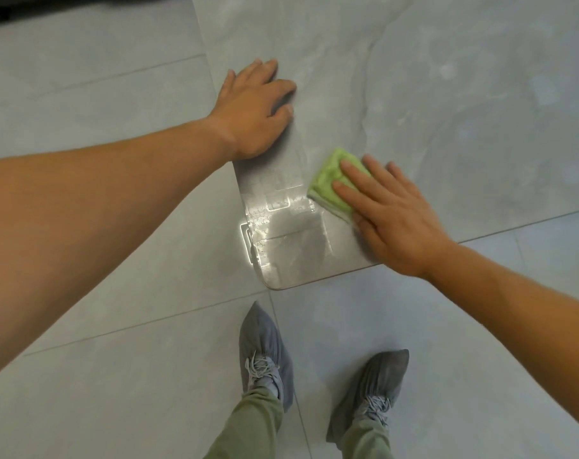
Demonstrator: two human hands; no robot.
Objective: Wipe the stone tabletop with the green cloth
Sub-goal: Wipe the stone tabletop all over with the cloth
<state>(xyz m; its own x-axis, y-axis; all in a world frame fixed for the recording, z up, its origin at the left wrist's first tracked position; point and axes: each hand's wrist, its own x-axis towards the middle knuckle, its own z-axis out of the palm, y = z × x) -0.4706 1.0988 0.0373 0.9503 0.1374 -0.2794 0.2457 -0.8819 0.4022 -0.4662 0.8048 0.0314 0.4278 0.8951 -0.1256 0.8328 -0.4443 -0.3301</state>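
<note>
The grey stone tabletop (430, 94) fills the upper right, its rounded near corner pointing toward me. A folded green cloth (327, 183) lies flat on it near that corner. My right hand (390, 213) presses down on the cloth with spread fingers, covering its right part. My left hand (255, 111) rests flat on the table's left edge, holding nothing. Bright glare patches show on the stone between the two hands.
Grey floor tiles (99, 94) surround the table on the left and below. My two feet in grey shoe covers (264, 356) stand on the floor just below the table corner. A dark strip lies at the top left edge.
</note>
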